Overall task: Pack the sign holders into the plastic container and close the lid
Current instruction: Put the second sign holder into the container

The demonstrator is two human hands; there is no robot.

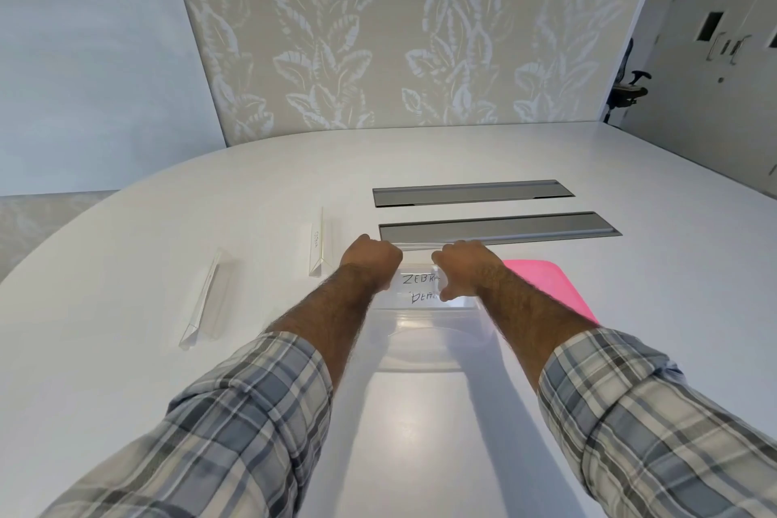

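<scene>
Gripping clear sign holder [416,261] at both ends, left hand [372,261] and right hand [462,265] curled round it, over far end of clear plastic container [424,345]. Noting two further sign holders [208,303] lying left on white table [126,349], pink lid [546,282] lying just right of container.

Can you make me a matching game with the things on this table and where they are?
Things:
1 pink lid
2 plastic container
3 ZEBRA sign holder
4 grey panels

Places:
A nearest, in the middle
B farthest away
C right of the container
D held by left hand and right hand

Pairs: 1-C; 2-A; 3-D; 4-B
</scene>
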